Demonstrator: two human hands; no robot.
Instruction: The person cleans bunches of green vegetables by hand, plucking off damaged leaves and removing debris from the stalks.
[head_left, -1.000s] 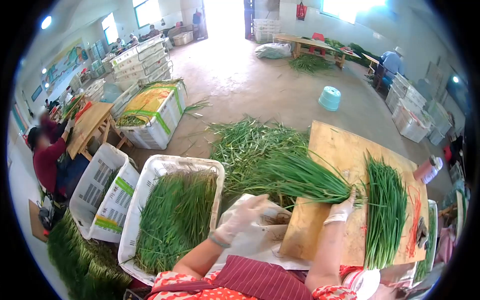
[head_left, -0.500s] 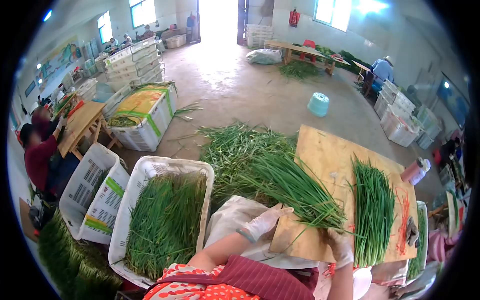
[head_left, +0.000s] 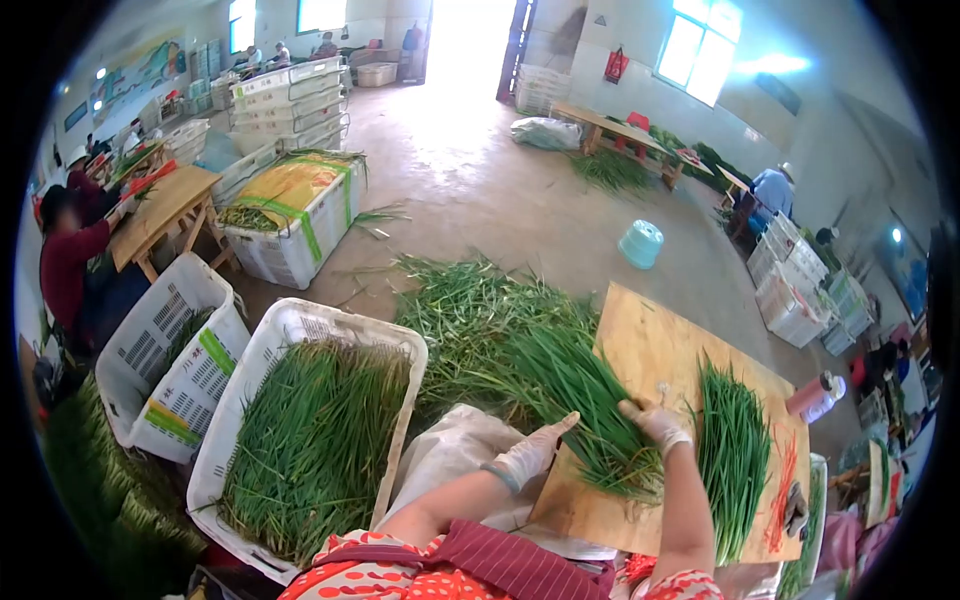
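Head camera: I see a green bunch [head_left: 603, 402] lying across the left edge of the worktop [head_left: 645, 335]. The right hand [head_left: 660, 426], half curled, touches it; the left hand [head_left: 532, 453], pointing, is just beside it. I can't tell if either grips.

The right hand [head_left: 658, 426], at the root end [head_left: 637, 476] a second ago, has moved up along the bunch [head_left: 575, 380], farther in from the board's [head_left: 660, 345] near edge. The root end has shifted toward that edge. The left hand [head_left: 537, 450], earlier well off the board's left side, has come in beside the leaves at its left edge.
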